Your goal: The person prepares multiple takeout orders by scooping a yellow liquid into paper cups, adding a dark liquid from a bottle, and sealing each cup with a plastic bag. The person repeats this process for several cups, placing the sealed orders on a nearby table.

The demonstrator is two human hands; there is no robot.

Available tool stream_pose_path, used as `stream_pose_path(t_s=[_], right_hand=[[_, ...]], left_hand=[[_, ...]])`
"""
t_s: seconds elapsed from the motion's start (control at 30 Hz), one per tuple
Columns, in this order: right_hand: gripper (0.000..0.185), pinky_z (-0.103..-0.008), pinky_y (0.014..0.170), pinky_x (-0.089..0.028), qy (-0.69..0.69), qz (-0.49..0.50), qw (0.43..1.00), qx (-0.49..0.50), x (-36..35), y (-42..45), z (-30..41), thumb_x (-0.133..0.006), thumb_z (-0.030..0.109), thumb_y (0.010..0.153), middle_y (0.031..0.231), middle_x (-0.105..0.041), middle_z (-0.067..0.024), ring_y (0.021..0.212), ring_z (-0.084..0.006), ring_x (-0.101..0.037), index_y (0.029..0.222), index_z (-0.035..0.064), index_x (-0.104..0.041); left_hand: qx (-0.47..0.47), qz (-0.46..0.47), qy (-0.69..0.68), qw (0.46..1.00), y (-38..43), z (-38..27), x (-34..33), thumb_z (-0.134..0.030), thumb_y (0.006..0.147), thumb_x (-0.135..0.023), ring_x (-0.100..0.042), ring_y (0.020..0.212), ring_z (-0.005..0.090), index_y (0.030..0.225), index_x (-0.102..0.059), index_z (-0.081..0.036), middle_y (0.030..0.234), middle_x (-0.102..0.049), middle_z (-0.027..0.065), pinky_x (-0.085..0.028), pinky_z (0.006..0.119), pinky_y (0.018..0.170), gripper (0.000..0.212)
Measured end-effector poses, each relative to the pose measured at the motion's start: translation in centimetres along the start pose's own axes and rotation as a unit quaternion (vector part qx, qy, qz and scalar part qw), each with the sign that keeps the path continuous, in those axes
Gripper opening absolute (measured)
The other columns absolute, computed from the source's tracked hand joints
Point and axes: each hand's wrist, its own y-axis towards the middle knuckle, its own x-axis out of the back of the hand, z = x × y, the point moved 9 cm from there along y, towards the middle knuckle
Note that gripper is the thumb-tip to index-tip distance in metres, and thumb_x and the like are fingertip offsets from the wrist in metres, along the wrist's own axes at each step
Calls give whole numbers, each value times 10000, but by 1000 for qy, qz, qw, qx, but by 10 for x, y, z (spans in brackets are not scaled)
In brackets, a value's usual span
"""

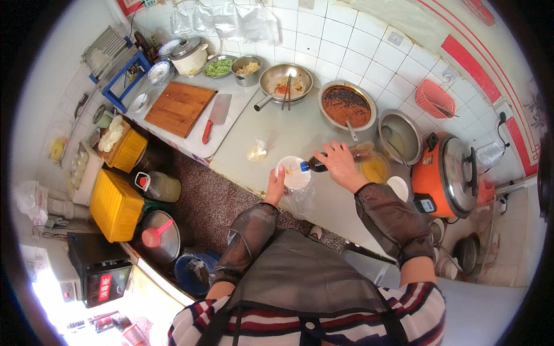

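My left hand [276, 187] grips the left side of a white bowl [295, 174] near the counter's front edge. A little food lies in the bowl. A clear plastic bag [301, 201] hangs below its rim. My right hand [339, 165] holds a bottle [320, 162] of dark liquid on its side, its blue cap end at the bowl's right rim. Whether liquid is coming out is too small to tell. Right of that hand, partly hidden by it, sits a container of yellow contents [374, 169]. A small white cup [397, 189] stands by my right sleeve.
A steel basin of red chili oil [346, 106], a pan with chopsticks [286, 84] and a steel pot [400, 136] line the back. An orange cooker [441, 177] stands right. A cleaver [217, 116] lies beside a wooden cutting board [179, 108]. A knotted plastic bag [258, 150] sits left of the bowl.
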Motion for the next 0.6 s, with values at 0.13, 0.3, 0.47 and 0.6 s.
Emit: stream_pose_path(t_s=[0.13,0.3,0.47,0.6], right_hand=[[544,-407,817,-379,121,-13,990,-66,-1,-8,-16,-617,19,685,1040,-539,-109,1003,-297,-484,1210,140,-546],[643,-422,932,-409,416,-176,855,-253,-57,-30,-54,-722,69,666,1111,-558,-152,1070,-339,-507,1260,83,-477],[620,-380,897,-473,486,-187,766,-378,-143,-54,-61,-735,118,764,1121,-573,-150,1027,-264,-582,1288,32,-414],[542,-339,825,-511,580,-281,588,-489,-183,-139,-97,-753,199,794,1046,-570,-119,913,-205,-595,1185,7,-431]], left_hand=[[-61,-23,14,998,5,-7,3,-490,985,-406,-591,846,176,1256,-454,-28,1026,-595,119,-504,295,690,538],[-63,-82,29,994,-1,-7,3,-395,1004,-416,-549,1019,217,1286,-432,6,1141,-567,150,-443,331,887,490],[0,-31,-28,999,-1,13,0,-375,985,-460,-521,1127,234,1389,-345,6,1278,-505,174,-425,347,947,567],[3,-20,-41,999,-19,6,-25,-344,989,-458,-492,1191,239,1405,-349,-10,1317,-497,148,-389,359,994,545]])
